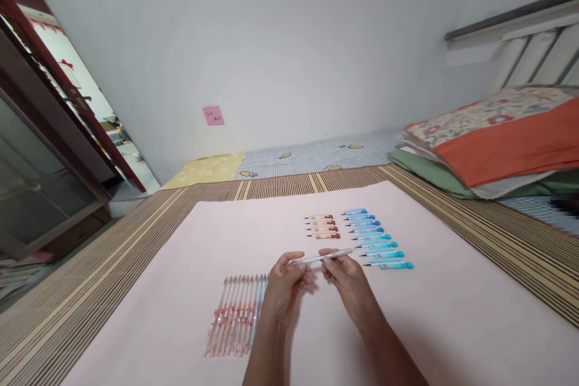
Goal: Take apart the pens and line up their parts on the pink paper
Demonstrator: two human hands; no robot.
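A slim whitish pen is held nearly level between my two hands, above the pink sheet. My left hand pinches its left end, and my right hand grips it farther right, the other end sticking out past the fingers. Left of my left hand lies a row of clear pens with pink and red patterns, with some bluish ones at its right side, partly hidden by my wrist. Beyond my hands are several brown-ended pens. A column of blue and turquoise pens lies to their right.
A striped mat lies under the sheet. Folded orange and floral bedding is piled at the right, near a metal rail. A pink note is on the wall behind. At the left stands a doorway with a dark red frame.
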